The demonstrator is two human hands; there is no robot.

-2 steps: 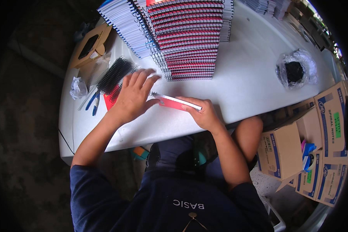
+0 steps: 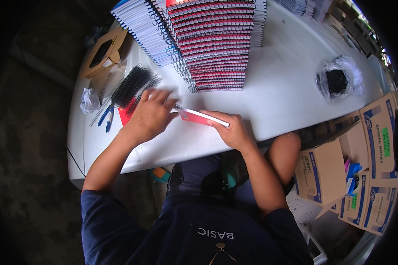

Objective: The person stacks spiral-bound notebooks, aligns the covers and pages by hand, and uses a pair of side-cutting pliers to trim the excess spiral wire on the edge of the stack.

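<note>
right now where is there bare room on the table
The broadest bare patch of the white table lies between the spiral notebook stack and the plastic-wrapped black bundle. A narrower strip runs between the held red notebook and the near edge. Crowded: the left side, with black coils, blue-handled pliers and crumpled plastic.
</note>
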